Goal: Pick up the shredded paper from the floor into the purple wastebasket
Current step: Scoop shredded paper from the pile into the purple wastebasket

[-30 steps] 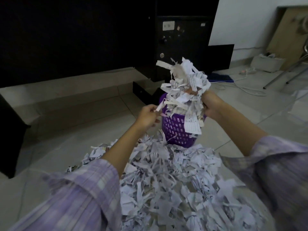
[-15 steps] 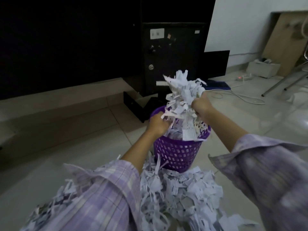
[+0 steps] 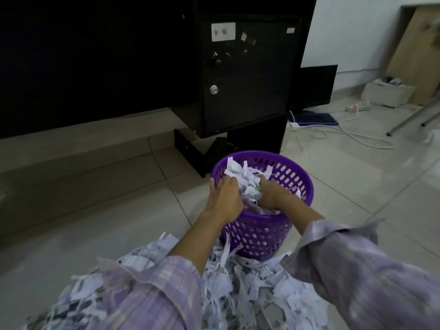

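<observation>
- Head view has your left hand [image 3: 223,198] and right hand [image 3: 273,195] both down inside the purple wastebasket [image 3: 257,236], squeezing a clump of shredded paper [image 3: 246,184] between them.
- Your left fingers lie fairly flat against the clump; your right fingers are buried in the strips, so I cannot tell how far they curl.
- Watch that clump: it stands about level with the rim, and loose strips could spring back up and tumble over the side once you let go.
- A few strips hang down the basket's near wall; I'd judge they could get dragged out as your wrists lift.
- That basket looks light and sits on smooth floor tiles [image 3: 133,217], so a lopsided push could tip or slide it toward the black cabinet [image 3: 245,75].
- Plenty more paper in the big pile on the floor [image 3: 238,289], right against the basket's base, so filling it too loosely now may leave no room.
</observation>
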A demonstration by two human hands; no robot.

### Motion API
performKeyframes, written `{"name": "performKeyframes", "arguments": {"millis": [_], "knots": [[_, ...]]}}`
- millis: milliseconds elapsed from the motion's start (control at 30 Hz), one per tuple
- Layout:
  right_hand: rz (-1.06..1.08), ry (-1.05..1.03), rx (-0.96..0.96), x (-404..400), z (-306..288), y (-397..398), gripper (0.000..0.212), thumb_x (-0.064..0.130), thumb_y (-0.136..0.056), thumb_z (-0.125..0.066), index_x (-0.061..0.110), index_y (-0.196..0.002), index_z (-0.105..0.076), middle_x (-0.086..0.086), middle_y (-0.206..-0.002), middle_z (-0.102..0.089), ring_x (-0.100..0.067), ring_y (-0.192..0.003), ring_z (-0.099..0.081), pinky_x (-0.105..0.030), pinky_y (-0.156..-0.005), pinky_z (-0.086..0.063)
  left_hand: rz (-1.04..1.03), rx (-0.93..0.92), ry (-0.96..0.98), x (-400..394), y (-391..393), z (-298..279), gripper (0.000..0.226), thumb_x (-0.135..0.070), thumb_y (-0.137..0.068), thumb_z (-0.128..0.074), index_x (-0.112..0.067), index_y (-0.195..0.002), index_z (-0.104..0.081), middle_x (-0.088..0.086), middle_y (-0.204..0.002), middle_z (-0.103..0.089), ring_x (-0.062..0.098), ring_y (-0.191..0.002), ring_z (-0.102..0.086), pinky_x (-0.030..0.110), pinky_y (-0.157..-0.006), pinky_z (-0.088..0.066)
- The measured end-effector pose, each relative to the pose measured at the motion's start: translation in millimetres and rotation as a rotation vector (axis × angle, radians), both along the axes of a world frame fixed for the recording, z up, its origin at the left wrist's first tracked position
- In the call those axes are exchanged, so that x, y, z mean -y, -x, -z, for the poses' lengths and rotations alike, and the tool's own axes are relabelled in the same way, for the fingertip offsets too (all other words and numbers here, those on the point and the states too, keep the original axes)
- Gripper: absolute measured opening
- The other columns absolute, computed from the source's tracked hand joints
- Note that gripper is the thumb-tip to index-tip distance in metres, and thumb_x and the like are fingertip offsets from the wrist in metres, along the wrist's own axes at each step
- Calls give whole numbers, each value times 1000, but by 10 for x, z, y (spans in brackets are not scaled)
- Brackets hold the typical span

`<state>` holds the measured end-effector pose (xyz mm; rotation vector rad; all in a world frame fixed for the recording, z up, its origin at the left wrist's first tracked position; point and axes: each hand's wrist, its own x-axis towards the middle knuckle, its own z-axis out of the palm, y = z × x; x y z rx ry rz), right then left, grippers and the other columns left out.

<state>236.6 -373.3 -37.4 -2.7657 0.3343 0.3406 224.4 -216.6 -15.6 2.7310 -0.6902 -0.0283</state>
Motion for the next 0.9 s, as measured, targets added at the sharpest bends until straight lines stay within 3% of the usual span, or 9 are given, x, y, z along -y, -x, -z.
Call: {"name": "performKeyframes", "arguments": {"millis": [133,233,367,467,533,600,667,767,900], "knots": [[-181,23,-209,-105,109,-71,80,23,-96,-53,18,-153,4,-23,-149,-31,-39,-126,-46,-48,-99,-42,96,35,72,18,3,-58,35,-4,-87,-47,-5,-121,-40,13,-124,-46,29,-113,-44,37,-104,-30],[-249,-21,-314,-116,123,-99,79,27,-96,-52,26,-151,4,-17,-147,-39,-35,-123,-50,-49,-101,-44,182,-95,-51,36,-33,-107,41,-7,-89,-43,-11,-130,-40,12,-129,-53,31,-110,-50,33,-83,-34],[-130,-200,-417,-4,-238,-4,80,8,-88,-57,25,-146,-4,-15,-125,-54,-24,-91,-63,-35,-72,-53,193,-190,-317,66,-112,-155,41,-22,-94,-36,-19,-133,-49,6,-139,-50,27,-123,-48,39,-97,-34],[-195,-143,-343,98,-537,89,70,26,-89,-62,34,-145,-21,-6,-152,-35,-26,-130,-45,-38,-104,-41,197,-207,-430,90,-138,-171,43,-26,-98,-31,-17,-136,-47,9,-142,-48,27,-126,-45,38,-100,-33],[-291,-69,-346,97,-577,129,72,38,-92,-58,41,-149,-13,2,-160,-13,-25,-143,-26,-39,-111,-33,202,-229,-501,116,-166,-185,47,-26,-99,-26,-18,-142,-41,9,-148,-41,26,-131,-42,39,-103,-32],[-357,96,-425,35,-515,166,74,39,-97,-49,45,-149,3,3,-161,13,-30,-146,-19,-41,-109,-37,210,-244,-549,141,-178,-213,49,-25,-99,-24,-19,-146,-35,9,-152,-36,26,-134,-40,38,-104,-32],[-379,257,-483,-38,-385,170,76,33,-100,-44,48,-147,13,0,-155,31,-34,-140,-30,-36,-94,-48,225,-265,-562,148,-160,-218,50,-24,-99,-24,-20,-148,-31,9,-153,-34,25,-134,-39,37,-103,-32],[-398,385,-476,-70,-222,40,80,28,-100,-45,47,-145,18,-1,-150,40,-34,-134,-40,-38,-90,-48,222,-268,-476,153,-177,-166,53,-27,-96,-31,-21,-148,-29,9,-153,-32,27,-136,-36,42,-109,-26],[-454,407,-510,-120,40,-194,81,28,-97,-48,45,-147,14,-4,-153,35,-37,-147,-10,-58,-108,-33,209,-208,-414,130,-210,-78,58,-30,-95,-35,-9,-148,-22,15,-154,-22,30,-142,-21,46,-117,-16]]}}
